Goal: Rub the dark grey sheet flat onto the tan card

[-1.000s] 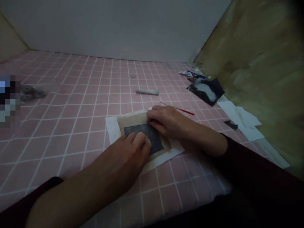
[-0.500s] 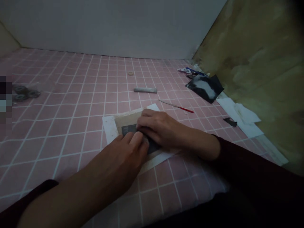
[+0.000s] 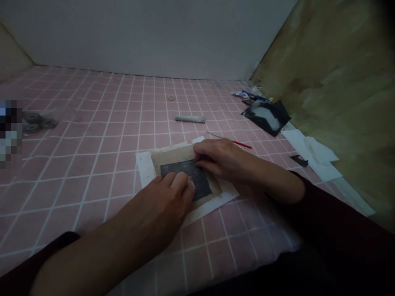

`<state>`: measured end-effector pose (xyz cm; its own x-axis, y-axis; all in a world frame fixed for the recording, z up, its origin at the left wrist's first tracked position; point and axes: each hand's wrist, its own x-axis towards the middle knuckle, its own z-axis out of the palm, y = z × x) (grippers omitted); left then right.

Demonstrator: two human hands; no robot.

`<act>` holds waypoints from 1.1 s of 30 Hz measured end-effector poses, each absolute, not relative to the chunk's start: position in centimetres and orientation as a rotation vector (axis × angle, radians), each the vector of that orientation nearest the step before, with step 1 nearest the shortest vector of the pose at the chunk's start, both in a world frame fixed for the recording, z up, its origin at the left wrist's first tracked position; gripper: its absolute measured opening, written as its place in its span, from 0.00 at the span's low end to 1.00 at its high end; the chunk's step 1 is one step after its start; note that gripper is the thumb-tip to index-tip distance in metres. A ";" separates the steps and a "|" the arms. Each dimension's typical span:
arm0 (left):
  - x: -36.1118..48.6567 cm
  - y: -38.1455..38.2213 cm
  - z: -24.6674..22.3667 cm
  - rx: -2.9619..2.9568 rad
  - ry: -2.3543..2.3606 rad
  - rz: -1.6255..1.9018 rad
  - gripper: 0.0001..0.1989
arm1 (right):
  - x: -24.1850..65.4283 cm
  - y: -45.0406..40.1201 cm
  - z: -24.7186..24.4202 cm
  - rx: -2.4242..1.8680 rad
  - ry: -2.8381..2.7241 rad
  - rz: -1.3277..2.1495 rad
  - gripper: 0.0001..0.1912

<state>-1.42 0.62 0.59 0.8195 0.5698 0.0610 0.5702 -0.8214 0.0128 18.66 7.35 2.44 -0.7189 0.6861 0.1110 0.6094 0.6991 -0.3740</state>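
Observation:
A dark rectangular sheet (image 3: 202, 183) lies on a beige sheet (image 3: 173, 153), which rests on white paper (image 3: 143, 166). My left hand (image 3: 169, 197) is over the lower left of the dark sheet, its fingers curled round a small pale thing too hidden to name. At the dark sheet's upper right edge, my right hand (image 3: 216, 158) has thumb and fingertips pinched together; whatever is between them is too small to make out.
Beyond the paper lie a grey bar (image 3: 190, 119), a small ring (image 3: 171, 98) and a thin red-handled tool (image 3: 242, 144). Black packaging (image 3: 267, 116) and white sheets (image 3: 311, 152) are at right. Dark rings (image 3: 33, 119) in clear plastic sit at left.
My right hand has moved right, from the middle of the dark sheet to its upper right edge, uncovering more of it. My left hand has stayed almost in place.

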 end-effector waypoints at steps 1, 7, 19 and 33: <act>-1.4 0.6 0.6 -2.995 -0.933 -0.096 0.13 | 18.7 7.4 2.5 -1.059 -2.683 0.450 0.06; -1.3 0.6 0.6 -2.984 -0.970 -0.070 0.12 | 17.9 7.3 2.1 -0.954 -2.635 0.455 0.06; -1.5 0.6 0.3 -2.954 -0.969 -0.114 0.11 | 18.1 7.0 2.1 -1.017 -2.694 0.438 0.07; -1.6 0.7 0.2 -2.974 -0.930 -0.097 0.13 | 18.7 7.1 2.5 -1.058 -2.682 0.410 0.06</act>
<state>-1.59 0.67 0.20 0.8203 0.5681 0.0665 0.5695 -0.8220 -0.0041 18.70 7.13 2.47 -0.7131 0.6926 0.1087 0.6283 0.7002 -0.3390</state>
